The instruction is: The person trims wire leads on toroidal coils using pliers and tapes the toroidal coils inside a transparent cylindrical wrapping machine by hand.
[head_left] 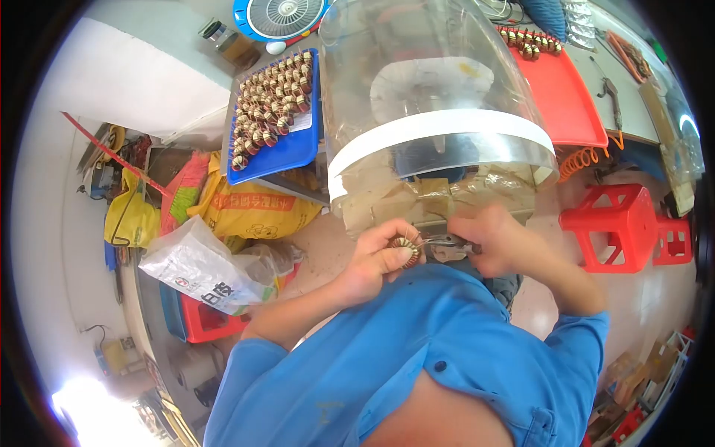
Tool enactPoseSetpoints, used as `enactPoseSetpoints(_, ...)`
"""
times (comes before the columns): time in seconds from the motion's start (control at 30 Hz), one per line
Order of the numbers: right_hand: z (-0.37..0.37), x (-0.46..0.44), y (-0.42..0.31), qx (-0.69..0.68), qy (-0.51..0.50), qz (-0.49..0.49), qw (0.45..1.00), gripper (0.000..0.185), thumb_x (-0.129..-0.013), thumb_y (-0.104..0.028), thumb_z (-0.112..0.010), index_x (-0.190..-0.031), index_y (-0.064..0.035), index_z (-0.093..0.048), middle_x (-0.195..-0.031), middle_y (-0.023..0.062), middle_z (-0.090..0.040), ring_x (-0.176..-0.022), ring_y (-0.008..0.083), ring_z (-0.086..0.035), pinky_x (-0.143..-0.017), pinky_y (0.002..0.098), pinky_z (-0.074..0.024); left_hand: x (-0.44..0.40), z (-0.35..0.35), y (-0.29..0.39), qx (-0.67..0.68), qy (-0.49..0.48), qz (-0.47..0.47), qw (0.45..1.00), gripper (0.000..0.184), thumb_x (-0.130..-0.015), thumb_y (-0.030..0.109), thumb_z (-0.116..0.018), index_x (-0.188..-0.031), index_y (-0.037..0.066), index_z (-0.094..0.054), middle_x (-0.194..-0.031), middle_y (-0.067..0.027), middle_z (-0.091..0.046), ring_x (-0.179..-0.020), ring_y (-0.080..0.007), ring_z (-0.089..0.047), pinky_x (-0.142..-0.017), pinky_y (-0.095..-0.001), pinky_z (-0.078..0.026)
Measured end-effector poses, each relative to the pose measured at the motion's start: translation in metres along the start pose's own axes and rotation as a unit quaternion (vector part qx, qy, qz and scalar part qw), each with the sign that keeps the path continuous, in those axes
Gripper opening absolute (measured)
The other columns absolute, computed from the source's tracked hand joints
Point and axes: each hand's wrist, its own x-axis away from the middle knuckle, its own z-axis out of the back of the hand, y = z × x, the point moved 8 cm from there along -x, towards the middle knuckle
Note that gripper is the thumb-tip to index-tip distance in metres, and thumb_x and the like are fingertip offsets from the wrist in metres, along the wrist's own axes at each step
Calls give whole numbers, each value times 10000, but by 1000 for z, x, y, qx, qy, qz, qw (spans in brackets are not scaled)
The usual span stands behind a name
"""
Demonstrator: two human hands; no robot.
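A small ring-shaped coil, wound in dark and pale turns, is held between the thumb and fingers of my left hand. My right hand is closed round the handles of metal pliers. The jaws of the pliers point left, toward the coil, where thin wire ends stick out. Both hands are close together in front of my blue shirt, just below the near edge of a clear plastic cover with a white band.
A blue tray of many coils stands at the left, below a blue-rimmed fan. At the right are a red tray with more coils and red stools. Bags lie at the left.
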Motion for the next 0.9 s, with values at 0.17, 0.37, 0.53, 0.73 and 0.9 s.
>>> enactPoseSetpoints(0.17, -4, 4, -5, 5, 94, 60, 994, 302, -558, 9, -607, -849, -31, -538, -764, 141, -539, -740, 398, -551, -597, 475, -432, 2, 3, -5, 26, 19, -26, 999, 285, -863, 253, -636, -1015, 27, -554, -854, -126, -639, -567, -67, -436, -472, -194, -329)
enactPoseSetpoints(0.37, 15, 6, -13, 13, 133, 85, 987, 316, -537, 20, -602, -841, -25, -528, -782, 141, -533, -765, 384, -529, -608, 463, -424, 4, -2, 11, -109, -40, 7, 993, 269, -850, 251, -626, -988, 27, -567, -849, -83, -642, -577, -53, -446, -487, -197, -348)
enactPoseSetpoints(0.53, 17, 5, -19, 40, 105, 104, 988, 297, -597, -17, -659, -868, -45, -541, -821, 125, -537, -813, 357, -539, -648, 458, -444, 4, -9, 12, -124, -47, 10, 991, 344, -851, 341, -656, -974, 33, -563, -860, -96, -658, -593, -51, -470, -492, -192, -363)
enactPoseSetpoints(0.73, 13, 2, -24, 37, 100, 112, 988, 314, -574, -12, -664, -861, -42, -540, -806, 120, -538, -801, 349, -537, -647, 453, -450, 6, -8, 13, -116, -51, 6, 992, 350, -844, 339, -668, -972, 31, -561, -857, -105, -659, -586, -54, -470, -490, -192, -364)
enactPoseSetpoints(0.9, 13, 1, -26, 53, 101, 126, 985, 304, -573, -13, -667, -845, -45, -534, -809, 119, -544, -798, 352, -537, -645, 450, -454, 9, -11, 15, -120, -60, 14, 991, 138, -840, 107, -569, -958, 37, -582, -836, -35, -625, -619, -49, -455, -510, -206, -364)
